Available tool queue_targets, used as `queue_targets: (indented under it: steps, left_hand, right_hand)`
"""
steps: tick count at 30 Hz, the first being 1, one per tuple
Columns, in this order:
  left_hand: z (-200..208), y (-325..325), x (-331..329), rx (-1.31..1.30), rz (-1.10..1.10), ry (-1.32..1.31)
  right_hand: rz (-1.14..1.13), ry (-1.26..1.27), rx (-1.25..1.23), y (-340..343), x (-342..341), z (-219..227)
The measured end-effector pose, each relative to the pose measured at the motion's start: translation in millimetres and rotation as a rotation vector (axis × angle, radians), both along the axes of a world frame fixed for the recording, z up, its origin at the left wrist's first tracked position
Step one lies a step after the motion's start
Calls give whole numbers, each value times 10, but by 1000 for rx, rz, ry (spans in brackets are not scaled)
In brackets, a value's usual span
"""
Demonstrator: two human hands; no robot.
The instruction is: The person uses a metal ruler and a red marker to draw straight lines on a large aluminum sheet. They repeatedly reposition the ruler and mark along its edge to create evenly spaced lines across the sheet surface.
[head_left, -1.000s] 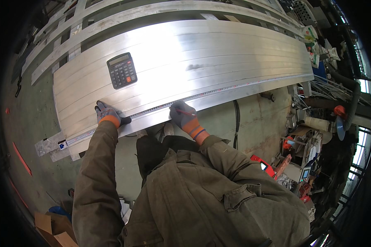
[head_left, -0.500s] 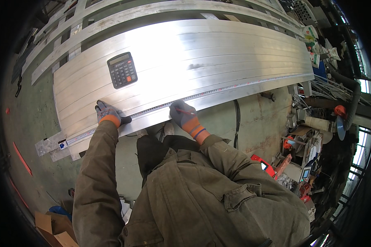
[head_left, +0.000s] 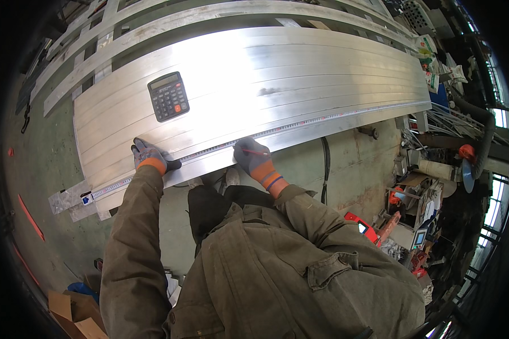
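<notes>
A long steel tape measure (head_left: 299,124) lies stretched along the near side of a surface of silvery metal planks (head_left: 226,85). My left hand (head_left: 149,155), in a grey and orange glove, rests on the planks at the tape, with its fingers and thumb apart. In my right hand (head_left: 251,157), gloved alike, is a thin red pencil (head_left: 258,152); the hand sits against the tape's near edge, and its fingers hide the tip. The tape's blue and white case (head_left: 86,199) is at the left end. Beyond my left hand lies a black calculator (head_left: 168,97).
Pale metal rails (head_left: 170,24) run behind the planks. A black cable (head_left: 325,169) hangs near the front edge. At the right are a red-handled device (head_left: 360,227) and cluttered shelves. An open cardboard box (head_left: 74,311) stands at the lower left.
Almost nothing differs. The right hand and pencil have shifted very slightly to the right along the tape; the left hand keeps its place on the planks.
</notes>
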State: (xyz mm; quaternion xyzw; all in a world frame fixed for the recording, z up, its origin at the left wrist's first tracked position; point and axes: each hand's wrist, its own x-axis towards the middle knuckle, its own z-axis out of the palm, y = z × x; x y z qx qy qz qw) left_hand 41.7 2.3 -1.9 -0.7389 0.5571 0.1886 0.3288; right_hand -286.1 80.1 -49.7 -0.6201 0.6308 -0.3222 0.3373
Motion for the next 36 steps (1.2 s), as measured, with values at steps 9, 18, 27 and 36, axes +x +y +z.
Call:
queue_targets:
  steps: [9,18,27,36]
  left_hand:
    - [-40,20,28,-25,18,22]
    - [-148,16,65,-7,-52,20]
    - [64,131,114,-113,45,127]
    - [198,218,279,-166,98,327]
  right_hand:
    - [-14,140,-70,-45,18,-1]
    - [170,-104,-258,-725,710,399]
    - [141,92,-161,-1195,1355,200]
    - [-120,98,-304,-39,1153,454]
